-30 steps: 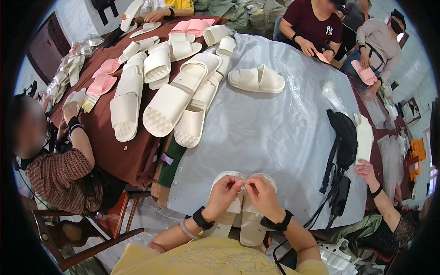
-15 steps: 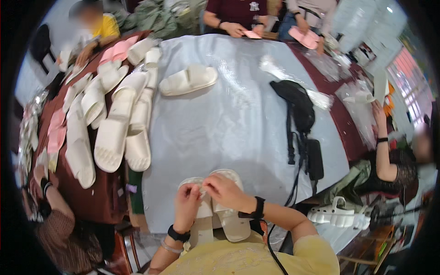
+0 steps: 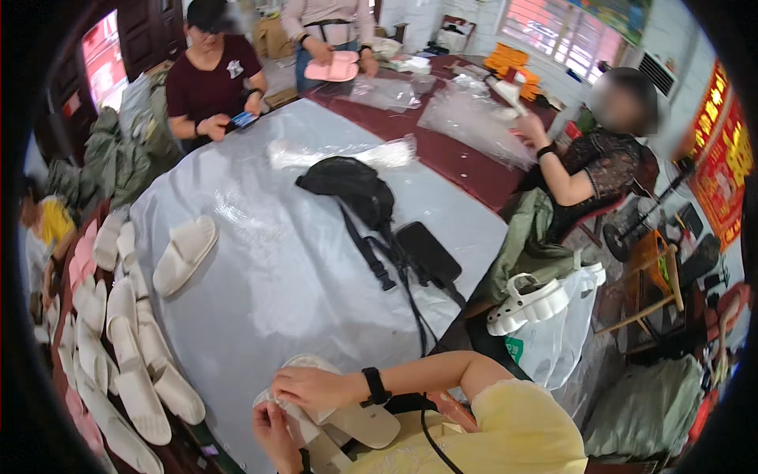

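A pair of white slippers lies at the near edge of the table in front of me: the right slipper [image 3: 369, 426] and, partly covered, the left slipper [image 3: 317, 452]. Over their straps my two hands meet. My left hand [image 3: 274, 433] is closed with the fingertips pinched; whatever they hold, if anything, is too small to make out. Bent across the right slipper, my right hand [image 3: 314, 387] also has its fingers pressed together near the left one, and their tips are hidden.
Several white slippers [image 3: 134, 387] are piled along the left, with one lone slipper [image 3: 185, 254] nearby. A black waist bag [image 3: 351, 189] and a black pouch [image 3: 429, 253] lie mid-table. White clogs [image 3: 529, 304] stand at right. Co-workers sit and stand around, one holding a pink slipper [image 3: 333, 68].
The view has swung to the right, so the table and slippers appear further left. My hands stay together over the pair, still pinching.
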Available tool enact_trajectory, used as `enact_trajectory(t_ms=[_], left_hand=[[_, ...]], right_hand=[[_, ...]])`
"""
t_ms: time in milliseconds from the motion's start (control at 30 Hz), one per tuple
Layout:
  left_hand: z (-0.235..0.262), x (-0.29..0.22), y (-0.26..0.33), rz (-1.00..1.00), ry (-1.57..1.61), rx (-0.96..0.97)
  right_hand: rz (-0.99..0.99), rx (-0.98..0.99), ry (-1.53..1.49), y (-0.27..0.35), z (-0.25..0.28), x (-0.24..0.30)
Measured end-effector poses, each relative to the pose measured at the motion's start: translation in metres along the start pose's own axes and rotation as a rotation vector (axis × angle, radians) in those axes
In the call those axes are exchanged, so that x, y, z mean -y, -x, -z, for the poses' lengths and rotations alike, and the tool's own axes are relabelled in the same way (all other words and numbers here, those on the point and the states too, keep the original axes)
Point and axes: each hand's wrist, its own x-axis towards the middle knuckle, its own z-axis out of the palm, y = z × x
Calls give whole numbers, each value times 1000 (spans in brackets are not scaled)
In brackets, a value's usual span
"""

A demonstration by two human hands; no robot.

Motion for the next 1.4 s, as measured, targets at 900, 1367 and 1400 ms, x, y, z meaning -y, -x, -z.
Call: enact_trajectory(t_ms=[900, 1367, 1400], left_hand=[[-23, -32, 7, -95, -128, 78], [-23, -47, 13, -115, -210, 60], [-21, -45, 12, -139, -233, 40]], right_hand=[[17, -65, 84, 7, -3, -11], [66, -97, 82, 0, -3, -4], [46, -73, 60, 0, 0, -4]])
